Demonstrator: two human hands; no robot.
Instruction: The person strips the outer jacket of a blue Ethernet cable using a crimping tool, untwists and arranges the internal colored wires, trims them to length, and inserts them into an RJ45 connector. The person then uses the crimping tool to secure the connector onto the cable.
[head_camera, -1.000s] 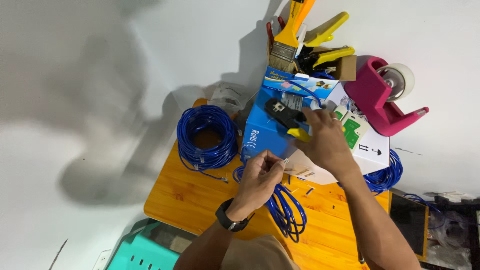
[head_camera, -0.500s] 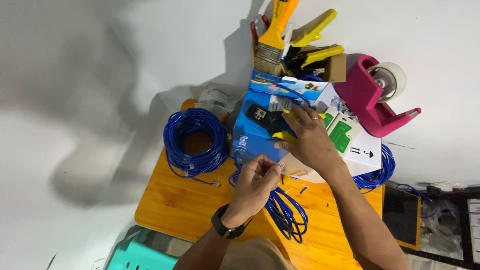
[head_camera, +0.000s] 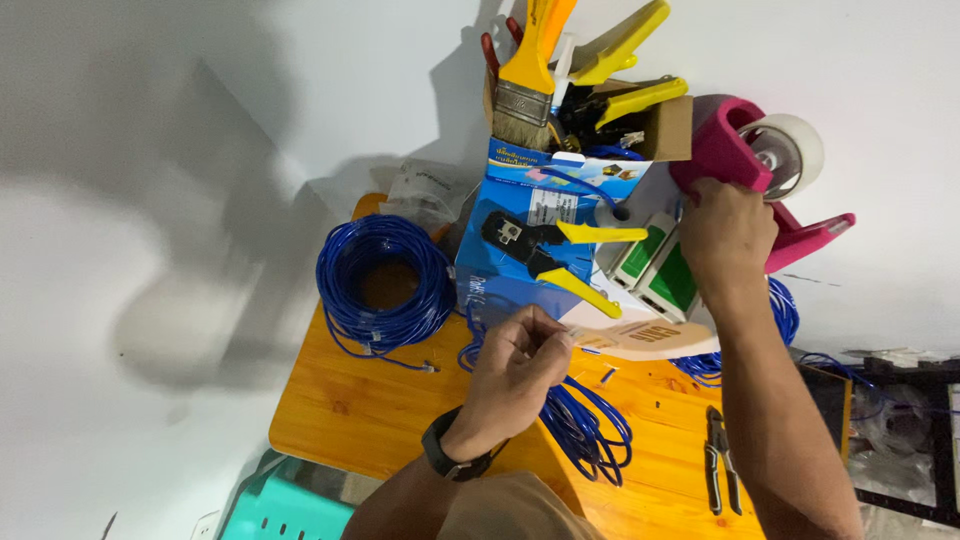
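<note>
left hand (head_camera: 520, 365): fingers curled tight, pinching a strand of blue cable (head_camera: 585, 425) at the fingertips; black watch (head_camera: 450, 462) on the wrist.
blue cable: loose bundle lies on the orange wooden table (head_camera: 350, 400), just below and right of the left hand, strands running up into the grip.
right hand (head_camera: 725, 235): reached up and right, fingers closed around the base of the pink tape dispenser (head_camera: 745, 165); grip looks firm, fingertips hidden behind the body.
tape dispenser: far right edge of the table, roll of clear tape (head_camera: 795, 150) on top.
near right forearm: green-and-white boxes (head_camera: 660, 270), more blue cable behind the arm.
between hands: yellow-handled crimping tool (head_camera: 550, 250) lying on a blue box (head_camera: 520, 260); pale flat card (head_camera: 645, 340) just below it.
left of box: neat coil of blue cable (head_camera: 385, 275), one end trailing out.
back: cardboard holder with paintbrush (head_camera: 525, 85) and yellow-handled tools (head_camera: 620, 60).
front right: black pliers (head_camera: 722, 460) flat on the table.
</note>
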